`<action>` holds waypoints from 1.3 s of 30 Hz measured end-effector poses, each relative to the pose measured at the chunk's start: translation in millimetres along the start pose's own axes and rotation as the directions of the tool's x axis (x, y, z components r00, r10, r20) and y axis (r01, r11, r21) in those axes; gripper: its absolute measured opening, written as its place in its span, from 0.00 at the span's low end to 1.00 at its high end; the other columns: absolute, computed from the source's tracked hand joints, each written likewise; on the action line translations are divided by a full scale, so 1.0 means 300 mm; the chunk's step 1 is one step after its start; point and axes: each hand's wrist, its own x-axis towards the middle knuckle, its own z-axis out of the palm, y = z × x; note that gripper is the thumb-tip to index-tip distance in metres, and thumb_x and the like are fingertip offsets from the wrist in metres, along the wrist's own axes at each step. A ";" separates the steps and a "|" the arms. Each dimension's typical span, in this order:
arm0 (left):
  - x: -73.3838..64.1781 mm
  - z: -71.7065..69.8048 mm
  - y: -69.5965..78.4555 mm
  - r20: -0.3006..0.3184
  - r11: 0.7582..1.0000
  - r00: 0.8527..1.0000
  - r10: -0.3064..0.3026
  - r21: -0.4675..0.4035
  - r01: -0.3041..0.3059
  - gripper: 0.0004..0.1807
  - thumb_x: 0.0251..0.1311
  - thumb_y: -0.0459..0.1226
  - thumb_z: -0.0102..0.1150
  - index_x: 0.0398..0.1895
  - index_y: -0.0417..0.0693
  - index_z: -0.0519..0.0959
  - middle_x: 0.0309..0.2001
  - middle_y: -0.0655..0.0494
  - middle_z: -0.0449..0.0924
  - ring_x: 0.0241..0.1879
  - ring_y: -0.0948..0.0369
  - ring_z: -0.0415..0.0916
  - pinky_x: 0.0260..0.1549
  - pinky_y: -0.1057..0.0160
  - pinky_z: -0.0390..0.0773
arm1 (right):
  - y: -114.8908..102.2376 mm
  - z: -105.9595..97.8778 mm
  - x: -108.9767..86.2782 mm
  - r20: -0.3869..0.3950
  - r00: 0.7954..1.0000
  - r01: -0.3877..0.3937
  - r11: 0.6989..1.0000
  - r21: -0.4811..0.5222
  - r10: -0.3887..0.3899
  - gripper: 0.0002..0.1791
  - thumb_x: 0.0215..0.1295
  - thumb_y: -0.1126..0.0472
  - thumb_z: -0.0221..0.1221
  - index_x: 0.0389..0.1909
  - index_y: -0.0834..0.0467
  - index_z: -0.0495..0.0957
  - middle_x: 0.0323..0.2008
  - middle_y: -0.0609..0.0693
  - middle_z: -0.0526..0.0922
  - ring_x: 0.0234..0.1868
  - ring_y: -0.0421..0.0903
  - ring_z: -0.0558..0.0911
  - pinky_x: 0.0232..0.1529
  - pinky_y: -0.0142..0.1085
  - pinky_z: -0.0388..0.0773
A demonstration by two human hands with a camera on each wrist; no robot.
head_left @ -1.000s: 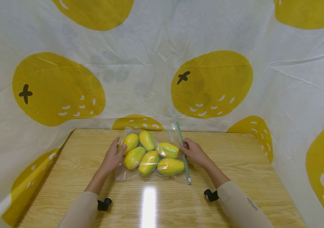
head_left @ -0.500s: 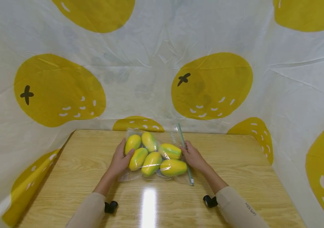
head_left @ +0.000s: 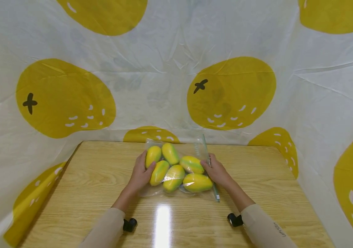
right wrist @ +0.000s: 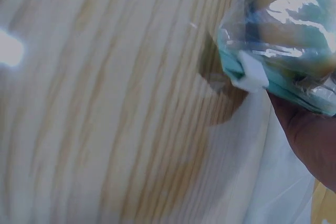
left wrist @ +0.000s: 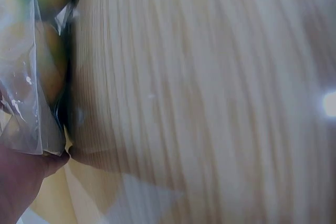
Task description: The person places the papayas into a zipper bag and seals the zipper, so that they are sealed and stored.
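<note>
A clear zip bag [head_left: 189, 148] packed with several yellow-green mangoes [head_left: 174, 178] spans the space between my hands, over the far half of the table. My left hand [head_left: 141, 172] grips its left end, thumb on top beside a mango, other fingers mostly hidden behind. At the opposite end my right hand [head_left: 218, 171] grips the bag near its green zip strip [head_left: 216, 193], thumb over the plastic. A white slider [right wrist: 253, 71] sits at the strip's near end in the right wrist view. In the left wrist view, the bag's clear edge [left wrist: 23, 129] meets my left hand [left wrist: 23, 179].
The light wood table [head_left: 89, 186] carries a bright light reflection [head_left: 162, 224] near the front. A white cloth with yellow fruit prints [head_left: 151, 96] hangs behind the table and along both sides. Black wrist devices [head_left: 130, 225] sit below both hands.
My left hand has moved right and closed its grip on the bag's left end. The bag and both hands have shifted to the right.
</note>
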 end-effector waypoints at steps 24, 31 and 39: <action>0.083 0.184 0.101 -0.004 0.999 0.999 0.047 -0.004 -0.047 0.40 0.78 0.42 0.51 0.81 0.31 0.47 0.76 0.27 0.50 0.76 0.34 0.56 0.74 0.36 0.58 | 0.102 -0.116 0.010 -0.134 0.989 0.040 0.993 -0.110 -0.055 0.41 0.84 0.53 0.46 0.82 0.64 0.33 0.69 0.76 0.68 0.71 0.75 0.67 0.70 0.69 0.62; 0.112 0.176 0.102 -0.015 0.999 0.999 0.040 0.035 -0.039 0.39 0.78 0.42 0.51 0.81 0.33 0.48 0.76 0.27 0.51 0.75 0.33 0.57 0.74 0.36 0.59 | 0.095 -0.111 0.062 -0.166 0.982 0.071 0.992 -0.109 -0.088 0.39 0.83 0.55 0.47 0.82 0.63 0.38 0.69 0.77 0.67 0.70 0.74 0.68 0.70 0.69 0.63; 0.134 0.167 0.106 0.011 0.998 0.999 0.030 0.051 -0.031 0.39 0.78 0.42 0.51 0.81 0.33 0.48 0.75 0.26 0.52 0.75 0.33 0.57 0.74 0.36 0.59 | 0.087 -0.111 0.087 -0.163 0.985 0.029 0.992 -0.121 -0.049 0.38 0.84 0.54 0.44 0.83 0.60 0.36 0.69 0.79 0.66 0.70 0.75 0.67 0.70 0.69 0.63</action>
